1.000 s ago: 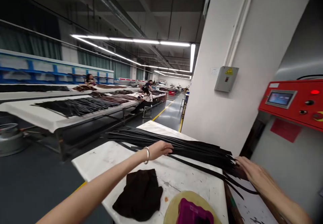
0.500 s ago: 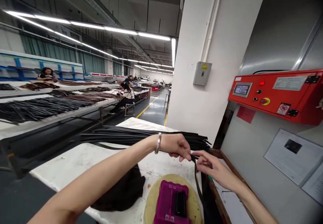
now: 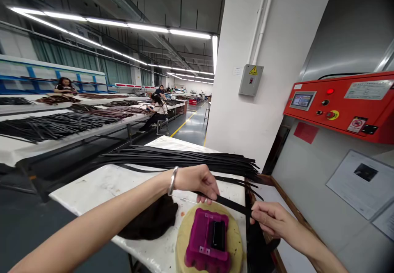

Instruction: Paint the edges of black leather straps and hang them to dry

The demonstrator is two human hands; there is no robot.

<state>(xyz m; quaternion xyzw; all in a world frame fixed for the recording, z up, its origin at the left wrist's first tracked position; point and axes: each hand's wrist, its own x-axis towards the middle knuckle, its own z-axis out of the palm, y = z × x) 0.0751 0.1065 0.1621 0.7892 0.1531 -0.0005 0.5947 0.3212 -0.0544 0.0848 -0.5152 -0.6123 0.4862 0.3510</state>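
A flat black strap (image 3: 231, 203) runs between my two hands above the table's right edge. My left hand (image 3: 197, 183), with a silver bangle at the wrist, pinches it on the left. On the right, my right hand (image 3: 271, 219) has its fingers closed on the same strap, and a dark end shows below that hand. Just below the strap, a purple plastic block (image 3: 200, 240) with a black insert (image 3: 218, 235) rests on a round yellowish pad (image 3: 235, 240). Behind my hands lies a bundle of long black straps (image 3: 184, 160).
Dark brown cloth (image 3: 154, 221) lies on the white table (image 3: 92, 187), left of the pad. A red control box (image 3: 338, 105) juts from the right, above a wood-edged tray (image 3: 273, 183). Beyond, people sit at a long table (image 3: 18, 152) covered with straps.
My hands have come nearer and spread apart, the left moving left and the right moving right. The strap that hung down is now stretched between them.
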